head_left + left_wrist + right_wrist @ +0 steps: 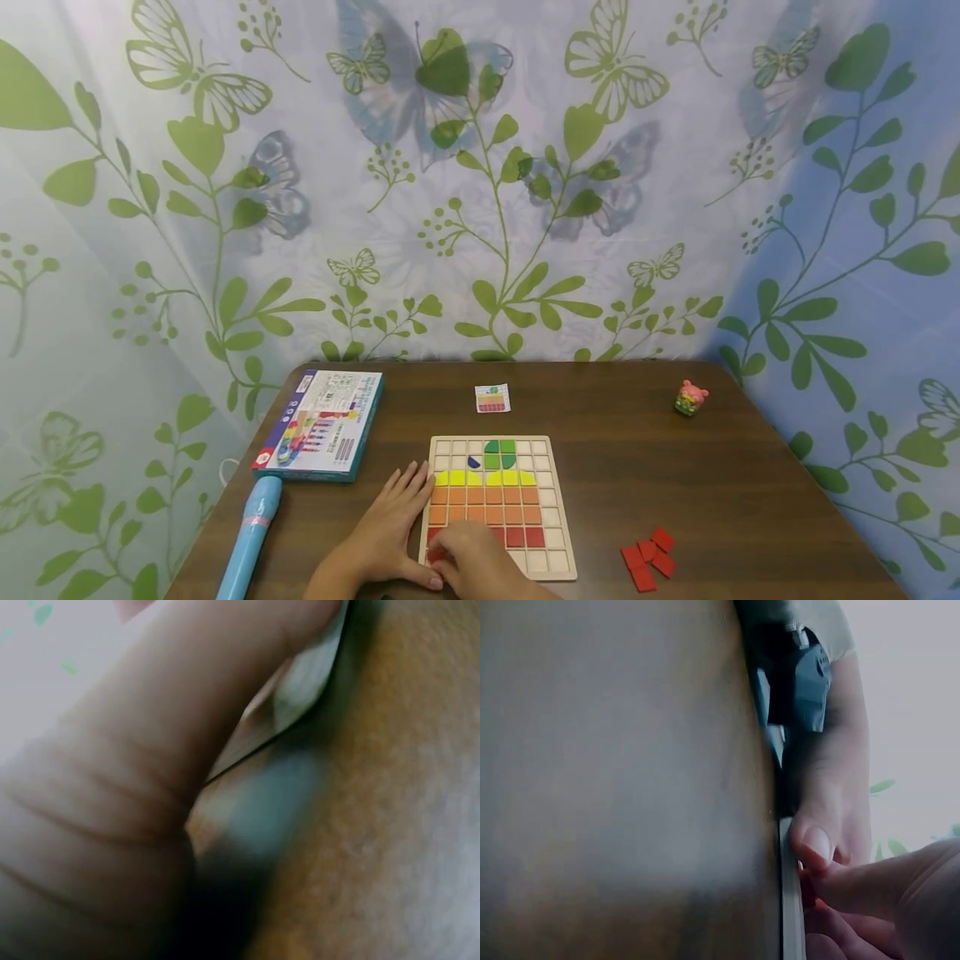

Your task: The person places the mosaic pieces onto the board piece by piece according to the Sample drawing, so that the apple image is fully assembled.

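Note:
A wooden grid board (555, 533) lies on the table, with rows of red, orange and yellow pieces and a few green pieces near its top. My left hand (386, 529) rests along the board's left edge, its fingers straight. Over the lower left squares, my right hand (480, 562) has its fingers curled at the bottom rows. In the right wrist view, a red piece (808, 891) shows under the right thumb and fingers, close beside the left thumb. The right hand hides some bottom squares. A dark blue piece (473, 462) sits tilted in an upper square.
Several loose red pieces (643, 567) lie right of the board. A small pattern card (492, 398) is behind it. At left are a flat toy box (322, 425) and a light blue microphone (251, 533). A pink-topped figurine (691, 398) stands at back right.

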Motion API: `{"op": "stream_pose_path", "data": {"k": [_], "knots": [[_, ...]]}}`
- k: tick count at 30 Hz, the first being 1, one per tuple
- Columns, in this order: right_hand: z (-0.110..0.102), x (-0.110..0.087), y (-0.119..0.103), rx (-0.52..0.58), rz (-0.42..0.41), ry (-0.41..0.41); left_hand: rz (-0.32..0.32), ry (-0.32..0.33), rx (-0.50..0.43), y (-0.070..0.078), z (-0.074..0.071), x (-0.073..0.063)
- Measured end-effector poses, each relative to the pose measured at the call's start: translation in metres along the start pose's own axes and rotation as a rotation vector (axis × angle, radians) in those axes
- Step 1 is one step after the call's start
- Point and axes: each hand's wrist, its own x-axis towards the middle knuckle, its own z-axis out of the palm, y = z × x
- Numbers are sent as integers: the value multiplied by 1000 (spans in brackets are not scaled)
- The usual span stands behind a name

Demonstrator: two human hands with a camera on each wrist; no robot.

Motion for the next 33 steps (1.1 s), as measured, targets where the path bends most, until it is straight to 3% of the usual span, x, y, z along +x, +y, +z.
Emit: {"op": "stream_pose_path", "data": {"k": [4, 11, 19, 24, 29, 33], "knots": [[3, -2, 0, 28, -3, 45, 1, 2, 1, 0, -2, 0], [5, -1, 3, -31, -75, 48, 27, 23, 15, 1, -6, 0], [-3, -5, 4, 34, -27, 75, 14, 14, 15, 1, -3, -3], [-22, -13, 10, 78, 65, 167, -10, 4, 3, 1, -2, -5], [-56, -28, 30, 58, 207, 268, -22, -10, -20, 2, -1, -2], [-95, -49, 53, 58, 343, 241, -17, -19, -28, 2, -1, 1]]}}
